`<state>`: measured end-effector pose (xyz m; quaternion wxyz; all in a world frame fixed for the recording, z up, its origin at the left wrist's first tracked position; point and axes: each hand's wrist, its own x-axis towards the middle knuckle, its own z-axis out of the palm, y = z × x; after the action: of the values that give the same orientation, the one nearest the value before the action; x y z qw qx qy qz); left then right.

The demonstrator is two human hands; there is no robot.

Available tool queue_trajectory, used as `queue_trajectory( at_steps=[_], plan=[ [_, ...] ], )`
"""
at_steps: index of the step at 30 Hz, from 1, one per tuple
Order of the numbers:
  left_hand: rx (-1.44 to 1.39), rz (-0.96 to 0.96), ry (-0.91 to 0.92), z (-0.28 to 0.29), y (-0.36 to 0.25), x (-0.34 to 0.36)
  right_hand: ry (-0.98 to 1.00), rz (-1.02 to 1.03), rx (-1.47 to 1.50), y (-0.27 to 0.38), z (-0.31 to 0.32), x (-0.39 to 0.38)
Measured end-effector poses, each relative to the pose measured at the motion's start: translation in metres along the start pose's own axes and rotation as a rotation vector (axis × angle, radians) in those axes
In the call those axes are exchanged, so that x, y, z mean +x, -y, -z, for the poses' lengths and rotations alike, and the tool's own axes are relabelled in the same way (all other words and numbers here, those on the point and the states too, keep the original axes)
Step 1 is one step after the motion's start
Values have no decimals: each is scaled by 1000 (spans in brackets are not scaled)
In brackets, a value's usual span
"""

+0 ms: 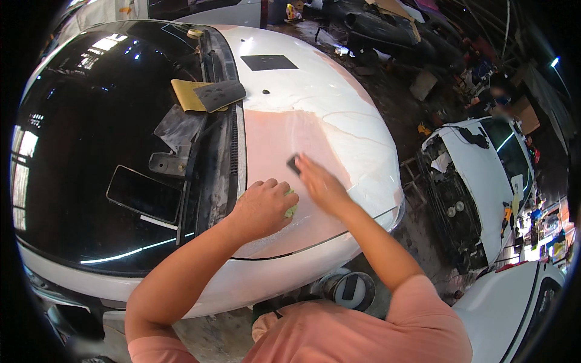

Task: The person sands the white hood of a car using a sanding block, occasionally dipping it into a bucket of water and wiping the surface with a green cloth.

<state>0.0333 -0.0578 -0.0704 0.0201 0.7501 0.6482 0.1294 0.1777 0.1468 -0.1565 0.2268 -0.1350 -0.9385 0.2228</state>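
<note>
– Salmon shirt (321,336) nearest the lens. Past it?
– White car (290,273). Wearer leans over its hood (363,142) from the side, probably so both hands can reach.
– Work area?
– Pinkish patch (275,136) on the hood, next to the windshield (78,145). Looks wet toward the near edge.
– Bucket (367,294)?
– Floor, just beside the car. Likely kept close for dipping.
– Stuff on the glass?
– Phone (145,195) and a folded yellow sheet (183,95) near its base. Guess: handy shelf, off the patch. Loose dark sheet (269,62) lies flat on the far hood.
– Hands?
– Both over the patch. Right hand (324,186) blurred, fingers together, clamped on a dark block (293,164); thumb hidden. Left hand (263,209) beside it, fingers curled around a yellow-green sponge-like piece (292,207).
– Why that grip?
– Flat fingers probably spread pressure; curled ones suit squeezing.
</note>
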Motion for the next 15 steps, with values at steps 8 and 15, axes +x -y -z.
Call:
queue_trajectory(
  at_steps=[8,15],
  plan=[
    [4,-81,14,1,-15,22,-97,-157,-178,-99,16,93],
    [16,-2,-14,1,-1,-2,19,-9,-21,9,19,-23]
  ],
)
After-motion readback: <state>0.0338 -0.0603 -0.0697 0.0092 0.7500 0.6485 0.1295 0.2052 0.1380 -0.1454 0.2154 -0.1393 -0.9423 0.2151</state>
